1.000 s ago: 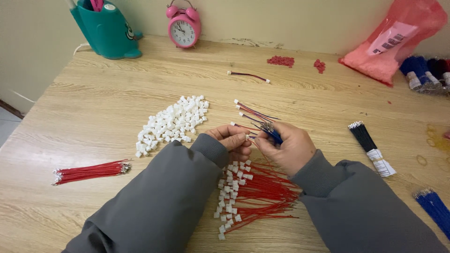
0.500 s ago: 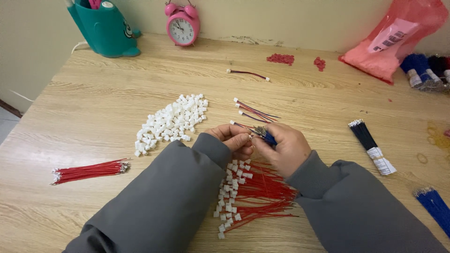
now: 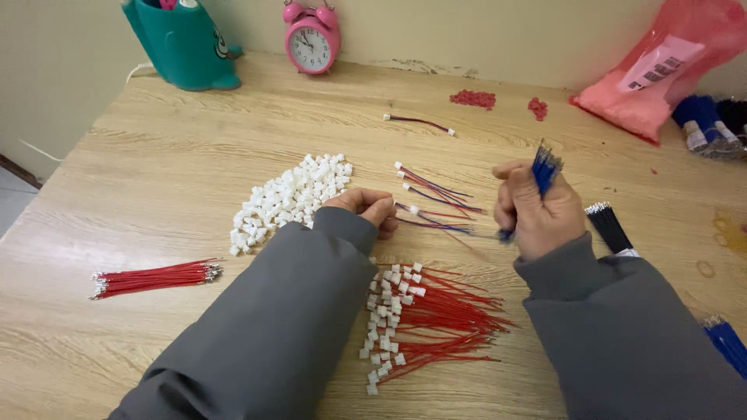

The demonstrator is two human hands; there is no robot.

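Note:
My right hand (image 3: 535,208) is raised and closed around a small bundle of blue wires (image 3: 542,169) that sticks up out of the fist. My left hand (image 3: 366,208) pinches the white plug end of a red-and-blue wire (image 3: 436,225) that lies out to the right on the wooden table (image 3: 156,171). Beside that hand spreads a heap of small white plastic connectors (image 3: 289,199). A few finished red-and-blue wires with white plugs (image 3: 430,185) lie between my hands. Below them sits a fan of red wires fitted with white plugs (image 3: 424,320).
A bundle of bare red wires (image 3: 154,278) lies at left. A single wired pair (image 3: 420,122), red bits (image 3: 473,98), a pink alarm clock (image 3: 311,39), a teal holder (image 3: 182,43) and a pink bag (image 3: 661,66) sit at the back. Black wires (image 3: 608,225) and blue wires (image 3: 725,342) lie right.
My right hand has pulled away from my left and lifted to the right with the blue wire bundle. My left hand stays put, still pinching the wire's plug.

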